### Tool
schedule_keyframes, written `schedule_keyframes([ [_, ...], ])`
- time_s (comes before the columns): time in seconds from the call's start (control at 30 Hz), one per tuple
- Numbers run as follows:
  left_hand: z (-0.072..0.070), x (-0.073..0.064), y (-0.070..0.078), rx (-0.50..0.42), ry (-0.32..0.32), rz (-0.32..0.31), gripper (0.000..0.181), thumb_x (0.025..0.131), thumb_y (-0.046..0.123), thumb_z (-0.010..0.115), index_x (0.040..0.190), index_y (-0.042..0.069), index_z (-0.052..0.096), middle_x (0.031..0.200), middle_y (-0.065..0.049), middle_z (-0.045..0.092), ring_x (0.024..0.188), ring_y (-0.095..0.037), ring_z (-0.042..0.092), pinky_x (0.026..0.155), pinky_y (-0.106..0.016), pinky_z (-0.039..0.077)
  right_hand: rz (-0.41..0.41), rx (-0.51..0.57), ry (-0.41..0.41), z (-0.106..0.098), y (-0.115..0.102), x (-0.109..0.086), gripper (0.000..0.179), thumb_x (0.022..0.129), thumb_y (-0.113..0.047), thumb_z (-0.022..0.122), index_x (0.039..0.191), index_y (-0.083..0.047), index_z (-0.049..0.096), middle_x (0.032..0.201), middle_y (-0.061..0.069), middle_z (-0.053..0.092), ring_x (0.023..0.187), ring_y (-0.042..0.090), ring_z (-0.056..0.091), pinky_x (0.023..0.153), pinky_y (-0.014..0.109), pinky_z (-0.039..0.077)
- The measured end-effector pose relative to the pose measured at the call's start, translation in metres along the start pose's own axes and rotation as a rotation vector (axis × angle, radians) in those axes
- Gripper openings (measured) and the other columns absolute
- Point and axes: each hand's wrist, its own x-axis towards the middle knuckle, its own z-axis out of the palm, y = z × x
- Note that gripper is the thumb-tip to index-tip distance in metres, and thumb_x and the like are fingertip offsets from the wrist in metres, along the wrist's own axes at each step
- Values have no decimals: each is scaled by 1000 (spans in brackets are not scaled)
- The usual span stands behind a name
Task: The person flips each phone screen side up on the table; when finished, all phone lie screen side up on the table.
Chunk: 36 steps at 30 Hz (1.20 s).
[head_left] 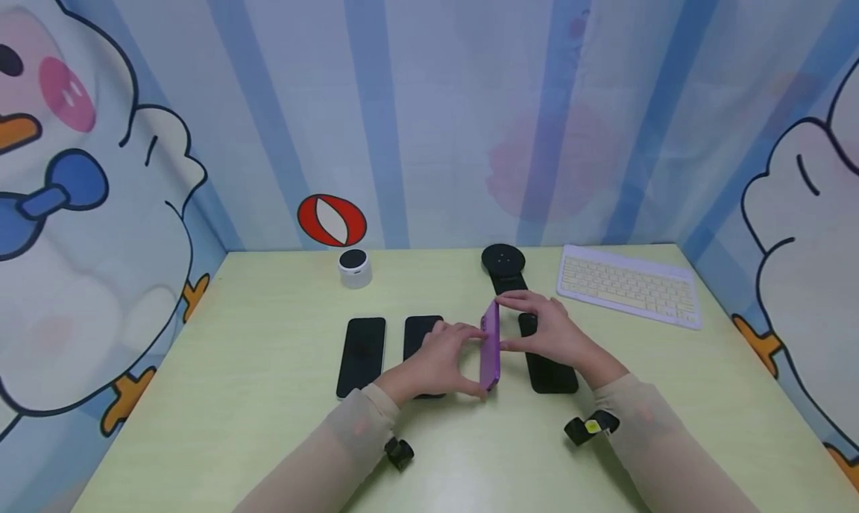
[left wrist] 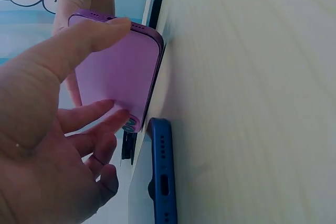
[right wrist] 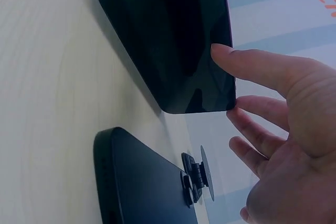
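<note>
A purple phone (head_left: pixel 491 349) is held on its long edge between both hands, just at the tabletop. My left hand (head_left: pixel 436 360) grips it, thumb on the near end and fingertips against the purple back (left wrist: pixel 107 77) by the camera lenses. From the other side my right hand (head_left: pixel 546 334) pinches the far end, its thumb on the dark screen (right wrist: pixel 163 40) and fingertips at the edge. Beneath the right hand lies a black phone (head_left: pixel 552 371). Partly hidden behind the left hand is another dark phone (head_left: pixel 417 338), whose blue edge (left wrist: pixel 164 171) shows in the left wrist view.
A third phone (head_left: pixel 361 356) lies dark screen up at the left. Farther back stand a small white cylinder with a dark top (head_left: pixel 355 269) and a black stand with a round disc (head_left: pixel 503 259). A lilac keyboard (head_left: pixel 627 285) lies at the back right, before the printed curtain (head_left: pixel 456 125).
</note>
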Motion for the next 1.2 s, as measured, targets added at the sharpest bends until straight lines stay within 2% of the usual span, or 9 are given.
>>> schedule_keyframes([
  [0.2,-4,-2,0,-102,25,5,91,72,42,94,151,25,51,150,4,55,124,-20,39,104,-46,39,-10,-1,4,2,-2,1,74,79,-24,91,146,-13,60,152,16,53,144,44,45,118,74,10],
  [0.43,-14,-6,4,-134,30,22,89,76,41,92,152,27,49,151,7,54,127,-20,41,103,-48,43,-9,-5,7,6,-4,3,72,80,-27,90,145,-15,61,151,15,54,145,42,43,117,77,2],
  [0.67,-22,-9,3,-106,21,34,88,76,41,92,153,26,50,153,7,53,131,-22,41,105,-52,41,-24,5,18,10,-9,5,71,80,-27,90,144,-14,62,151,14,54,146,41,42,116,78,2],
  [0.93,-25,-10,-2,-104,9,27,88,76,41,92,153,29,50,152,6,54,127,-21,42,102,-48,42,-22,-9,32,13,-9,8,71,80,-28,90,144,-15,62,150,13,56,143,40,47,115,79,7],
  [1.2,-27,-13,-8,-80,10,25,90,75,46,92,153,29,50,152,6,54,127,-20,42,103,-48,44,2,-13,2,16,-5,11,72,80,-24,90,145,-18,61,149,10,60,142,37,50,114,79,8],
])
